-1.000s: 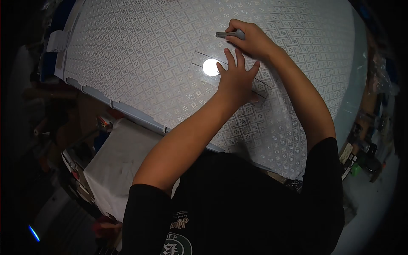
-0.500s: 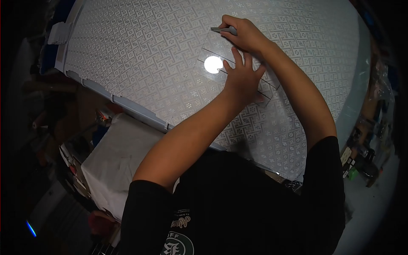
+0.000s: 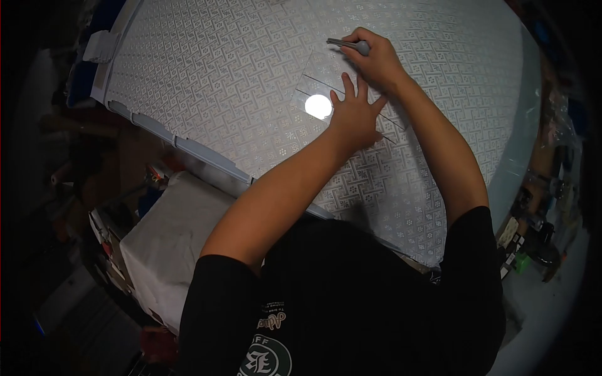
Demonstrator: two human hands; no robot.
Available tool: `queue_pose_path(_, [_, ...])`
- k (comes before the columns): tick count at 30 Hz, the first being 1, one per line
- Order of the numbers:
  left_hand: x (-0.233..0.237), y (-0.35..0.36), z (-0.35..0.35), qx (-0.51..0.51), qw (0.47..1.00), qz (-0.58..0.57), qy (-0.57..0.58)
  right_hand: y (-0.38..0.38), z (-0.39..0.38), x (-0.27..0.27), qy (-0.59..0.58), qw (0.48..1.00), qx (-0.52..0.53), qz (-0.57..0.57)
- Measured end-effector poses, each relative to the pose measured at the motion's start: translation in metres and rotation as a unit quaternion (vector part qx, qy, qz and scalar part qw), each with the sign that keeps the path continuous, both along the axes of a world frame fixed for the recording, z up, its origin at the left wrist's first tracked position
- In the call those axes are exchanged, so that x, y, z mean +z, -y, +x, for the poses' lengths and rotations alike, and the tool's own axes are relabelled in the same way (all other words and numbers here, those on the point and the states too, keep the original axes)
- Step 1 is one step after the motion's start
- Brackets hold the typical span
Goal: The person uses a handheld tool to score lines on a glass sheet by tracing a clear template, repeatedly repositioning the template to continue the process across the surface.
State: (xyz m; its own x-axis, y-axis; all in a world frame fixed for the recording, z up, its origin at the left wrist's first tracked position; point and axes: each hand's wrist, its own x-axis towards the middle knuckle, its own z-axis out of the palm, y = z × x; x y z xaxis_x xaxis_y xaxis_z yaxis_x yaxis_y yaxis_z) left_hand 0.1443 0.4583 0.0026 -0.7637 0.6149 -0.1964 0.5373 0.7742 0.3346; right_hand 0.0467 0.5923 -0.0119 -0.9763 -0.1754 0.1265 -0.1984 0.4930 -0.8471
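Observation:
A clear, flat pane (image 3: 311, 75) with several dark straight lines across it lies on the patterned table covering. My left hand (image 3: 354, 120) rests on the pane, fingers spread and pointing away from me, covering its middle. Just beyond it, my right hand (image 3: 378, 61) is closed around a small grey hand tool (image 3: 340, 42) with a narrow shaft. The tool's tip points left, near the pane's far edge. The frame does not make its exact kind clear. A bright round light reflection shows beside my left fingers.
A silvery patterned covering (image 3: 207, 81) spreads over the table, with a grey edge strip (image 3: 182, 147) along its near left side. A white stack (image 3: 100, 47) sits at the far left. Below stands a cloth-covered surface (image 3: 169, 241). Assorted items (image 3: 533, 244) crowd the right side.
My right hand and the grey tool have moved slightly right, and the tool's tip has shifted off the pane's far left corner. My left hand stays spread on the pane. The view has shifted slightly.

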Motion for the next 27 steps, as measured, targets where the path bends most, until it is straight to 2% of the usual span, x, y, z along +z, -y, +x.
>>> queue_pose_path(1, [-0.003,0.001,-0.003,-0.001,1.0,-0.002,0.003,-0.012,0.013,0.012,0.001,0.999,-0.041,-0.001])
queue_pose_path(5, [0.001,0.004,-0.008,-0.006,1.0,-0.018,0.014,-0.069,0.088,0.042,-0.031,0.995,-0.092,0.009])
queue_pose_path(7, [-0.003,0.003,-0.015,0.015,1.0,-0.006,0.012,-0.086,0.133,0.047,-0.005,0.999,-0.046,0.017])
queue_pose_path(10, [-0.005,-0.001,-0.019,0.018,1.0,-0.019,0.011,-0.082,0.193,0.055,0.092,0.986,0.068,0.124])
queue_pose_path(13, [0.005,-0.002,-0.019,0.02,0.998,-0.062,0.011,-0.076,0.227,0.036,0.076,0.983,0.092,0.14])
queue_pose_path(15, [0.01,-0.003,-0.016,0.02,0.995,-0.097,0.015,-0.073,0.235,0.031,0.08,0.983,0.089,0.141])
queue_pose_path(17, [0.01,-0.005,-0.012,0.072,0.985,-0.157,-0.016,-0.072,0.236,0.029,0.081,0.979,0.079,0.167])
queue_pose_path(18, [0.01,-0.005,-0.013,0.071,0.985,-0.156,-0.016,-0.073,0.236,0.027,0.082,0.979,0.078,0.169])
queue_pose_path(20, [0.011,-0.003,-0.016,0.093,0.986,-0.126,0.058,-0.075,0.234,0.025,0.086,0.978,0.092,0.165])
queue_pose_path(27, [0.013,-0.002,-0.016,0.094,0.987,-0.107,0.069,-0.072,0.228,0.035,0.113,0.967,0.106,0.204])
